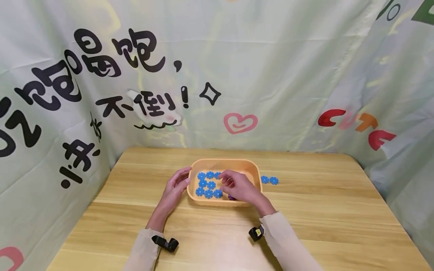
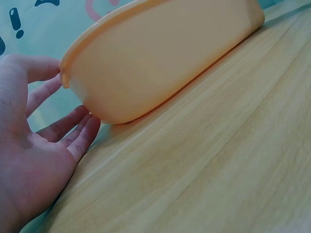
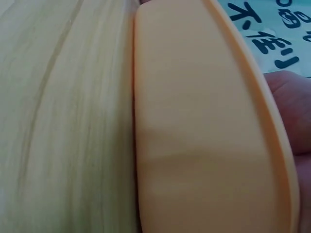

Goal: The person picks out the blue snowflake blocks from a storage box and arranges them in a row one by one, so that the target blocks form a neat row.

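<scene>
A shallow orange plastic basin (image 1: 223,203) stands on the table. Inside it, several blue flower-shaped plastic pieces (image 1: 208,194) lie flat in rows on the left side. My left hand (image 1: 174,188) touches the basin's left end; in the left wrist view, the fingertips (image 2: 90,128) rest on the outer wall and others reach its rim. Over the basin's right half is my right hand (image 1: 239,186), fingers loosely bent and fingertips apart, close to the blue pieces. No piece shows between them. A purple piece (image 1: 231,197) is partly hidden under this hand.
Two blue flower-shaped pieces (image 1: 269,180) lie on the wooden table (image 1: 322,210), just outside the basin's right end. A printed fabric curtain (image 1: 281,86) hangs behind the table and along its sides. Each wrist wears a small black camera (image 1: 166,244).
</scene>
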